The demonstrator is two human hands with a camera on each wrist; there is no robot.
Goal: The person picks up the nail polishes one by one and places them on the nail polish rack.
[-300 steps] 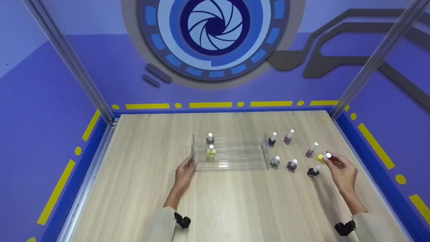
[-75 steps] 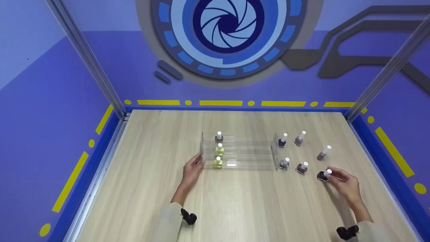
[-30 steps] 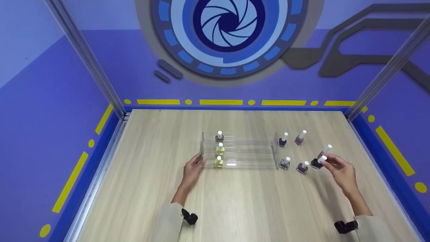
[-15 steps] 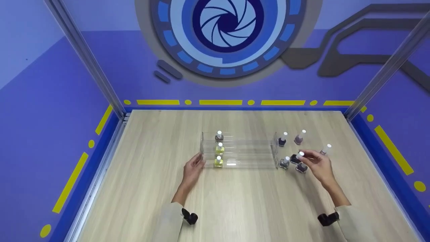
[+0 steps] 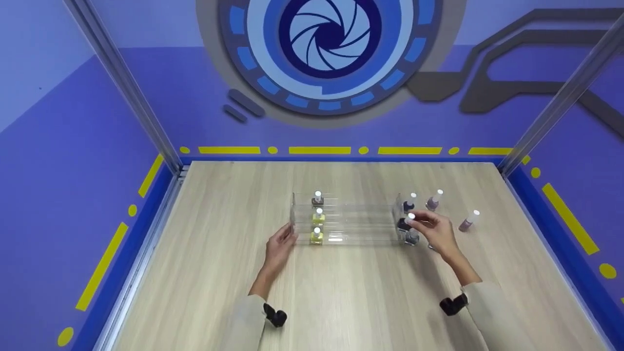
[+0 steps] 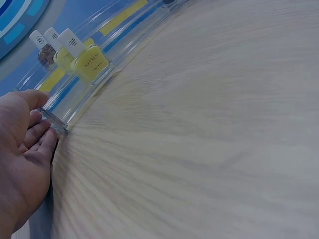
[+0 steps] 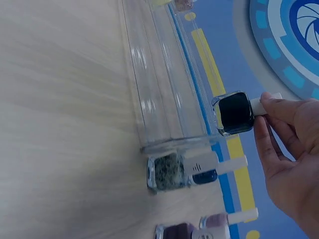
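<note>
Just now, dark polish bottle (image 5: 403,224) – pinched by right hand (image 5: 436,233), at rack (image 5: 351,219) end

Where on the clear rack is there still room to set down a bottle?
The clear rack holds three bottles, all at its left end: a dark one at the back, two yellow ones in front. Every step to their right looks bare up to the right wall. It is crowded there: the right hand pinches a dark bottle beside loose bottles.
</note>
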